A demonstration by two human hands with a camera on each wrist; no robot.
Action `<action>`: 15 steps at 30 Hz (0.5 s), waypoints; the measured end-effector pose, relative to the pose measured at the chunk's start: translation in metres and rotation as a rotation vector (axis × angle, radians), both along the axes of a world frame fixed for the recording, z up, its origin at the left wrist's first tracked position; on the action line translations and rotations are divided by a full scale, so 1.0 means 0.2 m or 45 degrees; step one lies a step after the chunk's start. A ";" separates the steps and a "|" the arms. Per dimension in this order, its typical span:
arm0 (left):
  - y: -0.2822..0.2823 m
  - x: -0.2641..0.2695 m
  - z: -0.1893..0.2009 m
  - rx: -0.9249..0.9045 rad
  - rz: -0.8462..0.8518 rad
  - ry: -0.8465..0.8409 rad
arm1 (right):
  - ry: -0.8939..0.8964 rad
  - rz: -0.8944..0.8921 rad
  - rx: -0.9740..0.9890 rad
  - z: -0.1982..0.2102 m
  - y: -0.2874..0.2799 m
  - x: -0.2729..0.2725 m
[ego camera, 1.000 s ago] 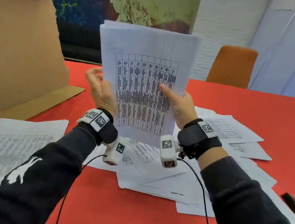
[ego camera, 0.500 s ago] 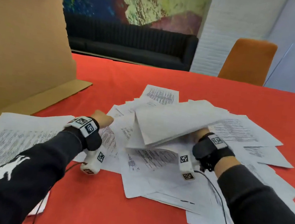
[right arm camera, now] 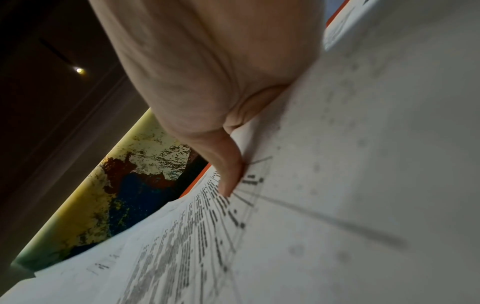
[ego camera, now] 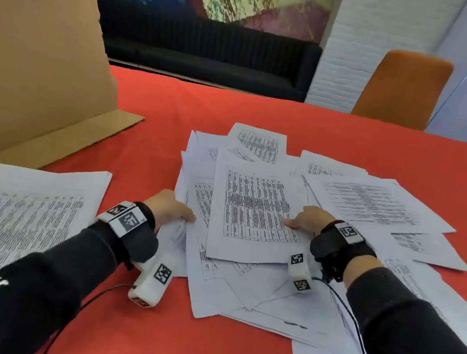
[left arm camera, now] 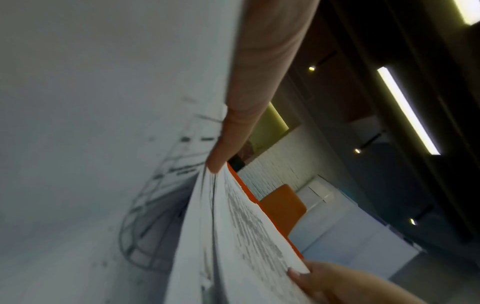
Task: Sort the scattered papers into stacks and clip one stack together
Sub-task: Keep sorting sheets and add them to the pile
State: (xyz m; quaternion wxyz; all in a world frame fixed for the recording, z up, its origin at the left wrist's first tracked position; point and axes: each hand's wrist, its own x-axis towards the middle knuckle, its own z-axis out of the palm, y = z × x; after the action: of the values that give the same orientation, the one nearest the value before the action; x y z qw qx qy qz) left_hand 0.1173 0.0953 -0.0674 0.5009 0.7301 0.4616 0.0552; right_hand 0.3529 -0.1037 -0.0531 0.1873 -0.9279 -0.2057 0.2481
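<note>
A bundle of table-printed sheets (ego camera: 255,209) lies flat on top of the scattered papers (ego camera: 370,205) in the middle of the red table (ego camera: 147,342). My left hand (ego camera: 169,207) is at the bundle's left edge, with the thumb (left arm camera: 233,123) against the fanned sheet edges (left arm camera: 233,236) and the fingers hidden under paper. My right hand (ego camera: 306,219) pinches the right edge, its thumb (right arm camera: 226,164) pressed on the top sheet (right arm camera: 337,185). A separate neat stack (ego camera: 24,218) lies at the near left.
A large cardboard box (ego camera: 36,49) with an open flap stands along the left side of the table. An orange chair (ego camera: 399,88) is behind the far edge, and a black sofa (ego camera: 206,55) beyond. Wrist-camera cables (ego camera: 355,324) trail towards me.
Both hands have lowered the bundle from upright in front of me down flat onto the scattered pile. The stack at the left has not moved.
</note>
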 end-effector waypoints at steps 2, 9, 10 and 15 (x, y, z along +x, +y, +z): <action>-0.01 0.00 0.02 0.074 0.060 -0.022 | -0.024 0.125 -0.062 -0.02 -0.01 0.03; -0.03 -0.17 0.36 0.635 0.079 -0.271 | 0.136 0.046 0.168 -0.14 -0.13 0.24; -0.01 -0.21 0.44 0.687 0.094 -0.354 | 0.151 0.032 0.134 -0.08 -0.14 0.15; 0.09 -0.38 0.86 0.786 0.270 -0.729 | -0.102 0.067 -0.122 0.11 -0.13 -0.02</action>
State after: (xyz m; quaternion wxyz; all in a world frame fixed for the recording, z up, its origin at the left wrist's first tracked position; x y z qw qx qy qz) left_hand 0.0412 0.1143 0.1047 0.3583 0.7495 0.3384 0.4420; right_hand 0.3480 -0.1296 -0.0306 0.1276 -0.9393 -0.2253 0.2252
